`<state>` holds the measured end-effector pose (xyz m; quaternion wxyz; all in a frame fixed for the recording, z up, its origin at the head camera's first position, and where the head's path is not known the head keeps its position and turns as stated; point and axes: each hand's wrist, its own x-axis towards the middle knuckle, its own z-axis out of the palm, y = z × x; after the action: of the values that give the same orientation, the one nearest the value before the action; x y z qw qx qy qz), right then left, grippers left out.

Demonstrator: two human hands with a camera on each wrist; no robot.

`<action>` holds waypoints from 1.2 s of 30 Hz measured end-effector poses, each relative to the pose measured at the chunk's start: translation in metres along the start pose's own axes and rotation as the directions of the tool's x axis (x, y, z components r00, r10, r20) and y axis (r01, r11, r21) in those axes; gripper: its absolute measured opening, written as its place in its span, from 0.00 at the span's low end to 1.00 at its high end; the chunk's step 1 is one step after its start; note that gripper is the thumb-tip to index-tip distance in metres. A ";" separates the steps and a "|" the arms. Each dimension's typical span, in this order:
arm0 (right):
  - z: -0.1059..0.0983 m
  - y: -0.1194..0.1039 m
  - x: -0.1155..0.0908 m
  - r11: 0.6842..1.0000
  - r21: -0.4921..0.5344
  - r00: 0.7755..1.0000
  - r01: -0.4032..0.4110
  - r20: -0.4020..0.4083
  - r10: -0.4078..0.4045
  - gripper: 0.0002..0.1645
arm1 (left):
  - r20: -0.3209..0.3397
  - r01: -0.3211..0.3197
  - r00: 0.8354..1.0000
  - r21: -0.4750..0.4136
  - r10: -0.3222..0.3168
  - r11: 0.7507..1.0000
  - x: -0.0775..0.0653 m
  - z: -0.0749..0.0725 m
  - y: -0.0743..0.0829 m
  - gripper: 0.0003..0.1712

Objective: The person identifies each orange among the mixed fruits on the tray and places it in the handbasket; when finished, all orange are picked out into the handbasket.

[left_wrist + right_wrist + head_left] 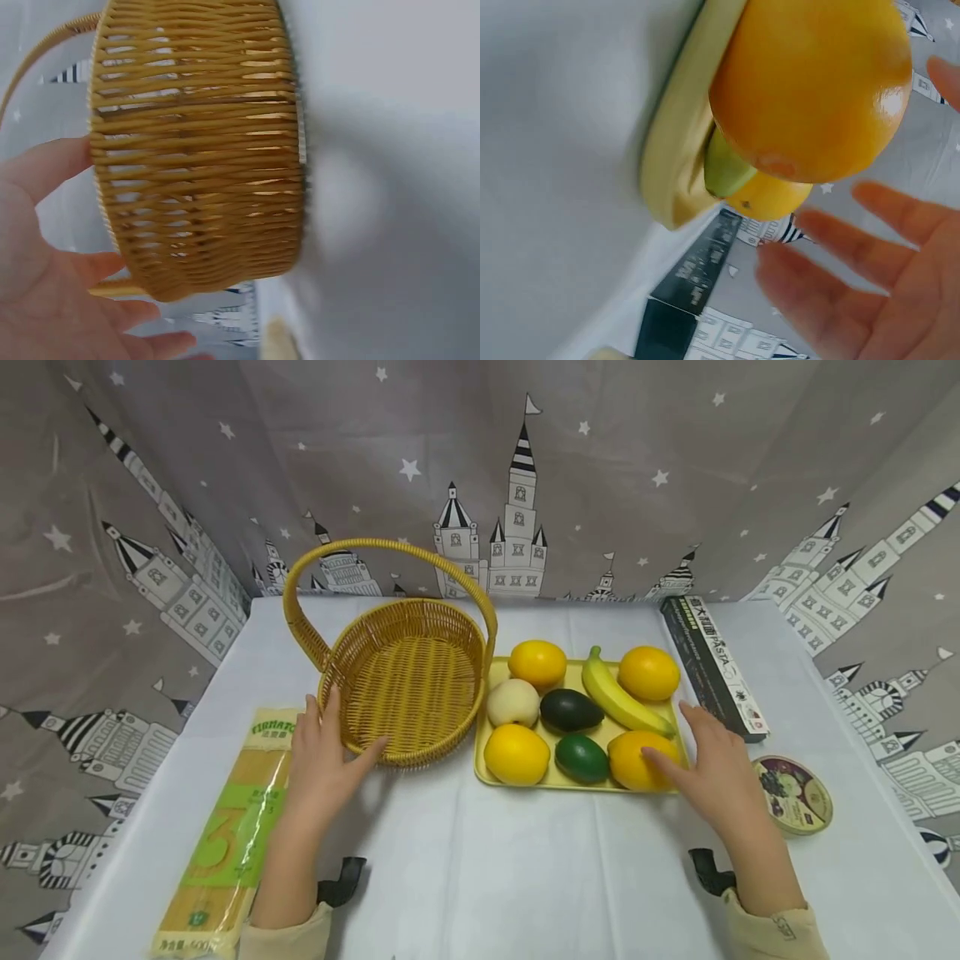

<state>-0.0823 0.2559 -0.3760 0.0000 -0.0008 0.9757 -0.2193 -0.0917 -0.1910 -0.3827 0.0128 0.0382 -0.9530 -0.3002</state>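
My left hand [322, 768] is at the near left side of the yellow wicker basket [408, 693], fingers spread and relaxed. In the left wrist view the thumb tip overlaps the rim of the basket [199, 150]. My right hand [720, 768] hovers by the right end of a yellow tray [562, 788], fingers loosely extended. Its thumb overlaps the front-right orange [641, 762] in the head view, while the right wrist view has the fingers apart from that orange [817, 82]. A banana [626, 702] lies behind it on the tray.
Also on the tray are a dark avocado [572, 710], a green fruit [582, 758], a pale round fruit [513, 703] and several yellow-orange fruits. A noodle packet [232, 827] lies left, a pasta box [712, 664] and a round tin [795, 795] right. The basket handle [390, 547] arches up.
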 end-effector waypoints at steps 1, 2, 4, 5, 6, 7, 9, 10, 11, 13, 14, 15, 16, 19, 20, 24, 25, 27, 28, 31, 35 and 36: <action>0.001 0.001 -0.002 1.000 0.020 0.999 -0.015 0.033 0.014 0.56 | 0.007 0.014 1.000 -0.032 -0.013 0.999 0.000 0.000 -0.003 0.56; 0.003 0.001 -0.004 0.999 0.040 0.998 -0.032 0.064 0.030 0.56 | 0.015 0.025 1.000 -0.068 -0.024 0.997 0.001 0.000 -0.005 0.56; 0.006 0.002 -0.007 0.995 0.082 0.993 -0.053 0.112 0.044 0.56 | 0.030 0.038 0.999 -0.143 -0.034 0.989 0.003 0.000 -0.009 0.55; 0.008 0.002 -0.009 0.993 0.101 0.991 -0.060 0.128 0.047 0.56 | 0.039 0.047 0.998 -0.184 -0.040 0.982 0.004 0.001 -0.011 0.54; 0.010 0.003 -0.010 0.991 0.119 0.990 -0.062 0.137 0.046 0.55 | 0.048 0.057 0.998 -0.228 -0.047 0.972 0.006 0.001 -0.012 0.53; 0.012 0.003 -0.011 0.989 0.134 0.990 -0.061 0.136 0.043 0.55 | 0.059 0.072 0.997 -0.276 -0.058 0.958 0.007 0.002 -0.013 0.52; 0.017 0.004 -0.011 0.986 0.161 0.992 -0.045 0.125 0.025 0.54 | 0.083 0.112 0.993 -0.387 -0.087 0.915 0.009 0.005 -0.016 0.50; 0.019 0.004 -0.011 0.985 0.169 0.993 -0.041 0.119 0.021 0.54 | 0.095 0.136 0.990 -0.443 -0.104 0.886 0.009 0.006 -0.017 0.49; 0.021 0.004 -0.011 0.984 0.176 0.993 -0.036 0.113 0.016 0.54 | 0.108 0.157 0.987 -0.498 -0.118 0.853 0.009 0.007 -0.018 0.48; 0.025 0.005 -0.010 0.980 0.195 0.995 -0.031 0.101 0.012 0.54 | 0.126 0.188 0.982 -0.584 -0.141 0.790 0.009 0.010 -0.021 0.46; 0.027 0.005 -0.009 0.978 0.208 0.995 -0.028 0.096 0.008 0.54 | 0.132 0.198 0.980 -0.622 -0.148 0.758 0.009 0.011 -0.022 0.46; 0.028 0.006 -0.008 0.976 0.218 0.996 -0.028 0.093 0.007 0.55 | 0.133 0.203 0.979 -0.649 -0.153 0.734 0.010 0.012 -0.023 0.45; 0.030 0.006 -0.008 0.974 0.227 0.996 -0.027 0.089 0.007 0.55 | 0.132 0.204 0.979 -0.667 -0.156 0.717 0.010 0.013 -0.023 0.45; 0.033 0.005 -0.006 0.969 0.244 0.996 -0.038 0.085 0.018 0.57 | 0.125 0.203 0.979 -0.695 -0.162 0.690 0.011 0.016 -0.025 0.44; 0.033 0.005 -0.006 0.967 0.249 0.996 -0.042 0.084 0.021 0.57 | 0.126 0.208 0.978 -0.703 -0.168 0.680 0.012 0.017 -0.025 0.44; 0.034 0.004 -0.005 0.967 0.249 0.997 -0.051 0.075 0.034 0.58 | 0.132 0.222 0.974 -0.719 -0.184 0.658 0.012 0.019 -0.026 0.45; 0.034 0.004 -0.005 0.967 0.249 0.997 -0.049 0.071 0.033 0.57 | 0.134 0.224 0.973 -0.723 -0.186 0.654 0.012 0.020 -0.026 0.45; 0.034 0.005 -0.005 0.970 0.240 0.998 -0.044 0.061 0.030 0.58 | 0.134 0.221 0.974 -0.733 -0.182 0.643 0.012 0.020 -0.027 0.45; 0.033 0.005 -0.005 0.971 0.236 0.998 -0.044 0.057 0.032 0.58 | 0.134 0.220 0.974 -0.738 -0.180 0.638 0.012 0.020 -0.027 0.45; 0.028 0.004 -0.003 0.971 0.237 0.998 -0.040 0.047 0.029 0.58 | 0.134 0.219 0.975 -0.748 -0.180 0.627 0.013 0.020 -0.027 0.44; 0.018 -0.004 0.002 0.964 0.265 1.000 -0.014 0.014 0.011 0.57 | 0.135 0.218 0.974 -0.756 -0.179 0.616 0.013 0.020 -0.027 0.44; 0.016 -0.007 0.003 0.962 0.273 1.000 -0.003 0.005 0.002 0.57 | 0.135 0.217 0.975 -0.758 -0.178 0.615 0.013 0.020 -0.028 0.44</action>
<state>-0.0852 0.2428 -0.3876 0.0028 -0.0001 0.9361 -0.3517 -0.1039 -0.2033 -0.4150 -0.0272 0.1268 -0.7245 -0.6769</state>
